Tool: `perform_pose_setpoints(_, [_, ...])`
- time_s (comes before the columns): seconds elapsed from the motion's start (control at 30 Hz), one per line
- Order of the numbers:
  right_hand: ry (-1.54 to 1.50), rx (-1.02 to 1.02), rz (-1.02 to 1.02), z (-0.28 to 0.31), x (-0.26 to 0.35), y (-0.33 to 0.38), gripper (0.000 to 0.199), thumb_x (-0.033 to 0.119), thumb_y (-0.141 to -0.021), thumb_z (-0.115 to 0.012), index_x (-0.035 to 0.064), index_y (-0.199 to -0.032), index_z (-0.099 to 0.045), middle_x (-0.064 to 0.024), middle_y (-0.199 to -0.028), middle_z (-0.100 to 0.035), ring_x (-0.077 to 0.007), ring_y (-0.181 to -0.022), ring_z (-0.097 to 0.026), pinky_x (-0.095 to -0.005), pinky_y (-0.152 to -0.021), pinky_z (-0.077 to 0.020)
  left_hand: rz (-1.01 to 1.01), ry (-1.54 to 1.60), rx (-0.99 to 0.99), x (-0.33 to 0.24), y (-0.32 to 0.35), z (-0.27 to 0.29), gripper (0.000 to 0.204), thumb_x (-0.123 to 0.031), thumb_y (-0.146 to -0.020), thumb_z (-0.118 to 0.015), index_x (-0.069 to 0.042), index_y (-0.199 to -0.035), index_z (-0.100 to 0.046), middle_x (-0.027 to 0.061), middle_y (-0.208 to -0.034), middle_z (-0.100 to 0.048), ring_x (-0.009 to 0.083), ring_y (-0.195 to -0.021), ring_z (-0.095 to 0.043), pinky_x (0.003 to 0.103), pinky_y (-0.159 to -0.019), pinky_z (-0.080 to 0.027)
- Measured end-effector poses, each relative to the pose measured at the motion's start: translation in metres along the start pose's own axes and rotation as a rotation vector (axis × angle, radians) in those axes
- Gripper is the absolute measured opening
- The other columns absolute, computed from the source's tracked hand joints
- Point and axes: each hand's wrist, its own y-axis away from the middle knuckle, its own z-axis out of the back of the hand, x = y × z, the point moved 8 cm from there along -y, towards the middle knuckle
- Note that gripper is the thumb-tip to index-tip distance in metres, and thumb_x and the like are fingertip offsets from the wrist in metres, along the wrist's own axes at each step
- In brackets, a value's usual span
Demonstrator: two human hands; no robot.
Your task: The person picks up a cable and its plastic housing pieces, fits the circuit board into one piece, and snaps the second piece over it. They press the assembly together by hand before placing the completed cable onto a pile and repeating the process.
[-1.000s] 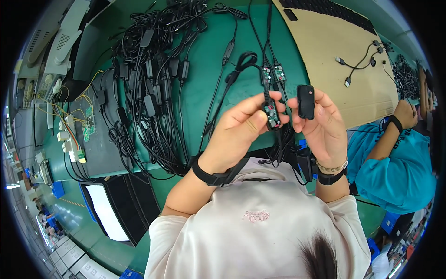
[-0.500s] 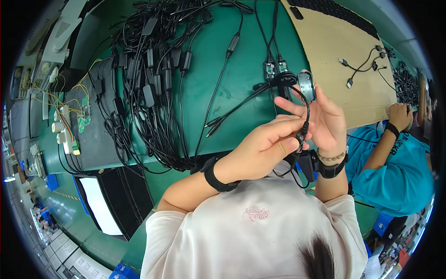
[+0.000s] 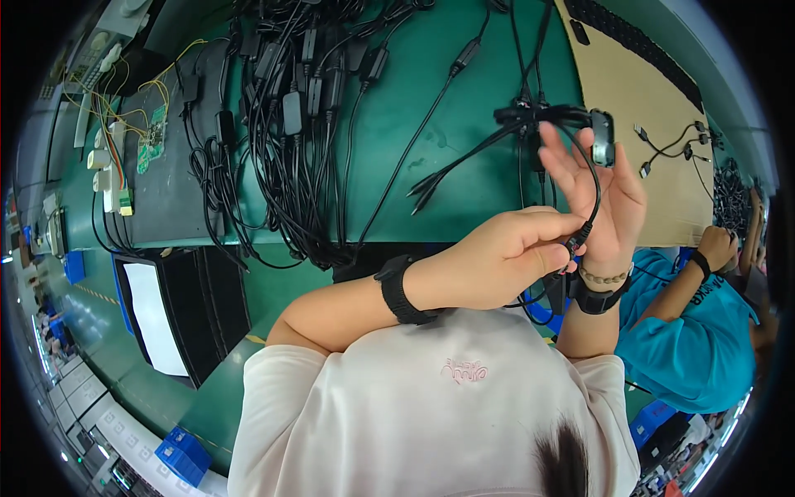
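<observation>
My left hand is closed, with thumb and finger pinching a black cable near its thicker ribbed part. The cable arches up across my right palm. Beside it, my right hand is turned palm up and grips a small, dark, glossy plastic housing at its fingertips, while other fingers of that hand are stretched apart. A bundled coil of black cable hangs just left of the housing. Its two plug ends point down and left over the green table. What the left fingertips cover is partly hidden.
A large heap of black cables with inline boxes covers the left of the green table. Farther left are a green circuit board and wires. At right, cardboard holds short cables. A co-worker in blue sits close by.
The view has shifted, so the table contents appear farther right and higher. Both hands keep hold of the cable and housing; the coil now sits a little farther left of the housing.
</observation>
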Motion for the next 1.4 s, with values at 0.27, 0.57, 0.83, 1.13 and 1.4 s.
perform_pose_setpoints(0.27, [0.454, 0.276, 0.541, -0.038, 0.045, -0.023, 0.027, 0.015, -0.091, -0.041, -0.0042, -0.110, -0.047, -0.0217, -0.110, -0.054, -0.0349, -0.119, -0.038, -0.0447, -0.102, -0.0310, 0.009, 0.427, -0.164, -0.007, -0.006, 0.019, 0.037, -0.015, -0.092, -0.044, 0.002, -0.124, -0.040, 0.0085, -0.105, -0.054, 0.0162, -0.094, -0.055, 0.031, -0.084, -0.045])
perform_pose_setpoints(0.57, [1.187, -0.275, 0.534, -0.036, 0.031, 0.023, 0.031, 0.003, -0.081, -0.057, -0.0057, -0.109, -0.049, -0.0134, -0.102, -0.058, -0.0221, -0.102, -0.054, -0.0311, -0.089, -0.0407, 0.059, 0.599, -0.372, 0.009, -0.003, 0.043, 0.031, -0.015, -0.092, -0.043, -0.002, -0.121, -0.044, 0.0059, -0.106, -0.054, 0.0158, -0.094, -0.055, 0.031, -0.084, -0.044])
perform_pose_setpoints(0.83, [1.663, -0.454, 0.544, -0.032, 0.003, 0.039, 0.031, 0.000, -0.072, -0.067, -0.0030, -0.102, -0.058, -0.0070, -0.087, -0.060, -0.0130, -0.078, -0.056, -0.0237, -0.072, -0.0446, 0.023, 0.401, -0.420, 0.011, -0.006, 0.047, 0.034, -0.012, -0.090, -0.047, -0.001, -0.122, -0.045, 0.0059, -0.108, -0.054, 0.0130, -0.097, -0.053, 0.028, -0.086, -0.042])
perform_pose_setpoints(1.13, [1.899, -0.467, 0.615, -0.037, -0.003, 0.041, 0.033, 0.003, -0.066, -0.072, 0.0027, -0.098, -0.062, -0.0073, -0.075, -0.061, -0.0144, -0.066, -0.056, -0.0233, -0.061, -0.0453, 0.051, 0.294, -0.427, 0.020, -0.002, 0.052, 0.035, -0.009, -0.088, -0.051, 0.000, -0.121, -0.047, 0.0045, -0.108, -0.053, 0.0108, -0.097, -0.051, 0.025, -0.087, -0.040])
perform_pose_setpoints(1.4, [1.937, -0.408, 0.702, -0.038, -0.006, 0.043, 0.035, 0.005, -0.065, -0.073, 0.0022, -0.098, -0.062, -0.0080, -0.078, -0.061, -0.0147, -0.066, -0.057, -0.0236, -0.060, -0.0461, 0.001, 0.234, -0.437, 0.017, -0.001, 0.052, 0.035, -0.003, -0.086, -0.051, 0.002, -0.120, -0.047, 0.0029, -0.110, -0.048, 0.0118, -0.099, -0.050, 0.025, -0.088, -0.039])
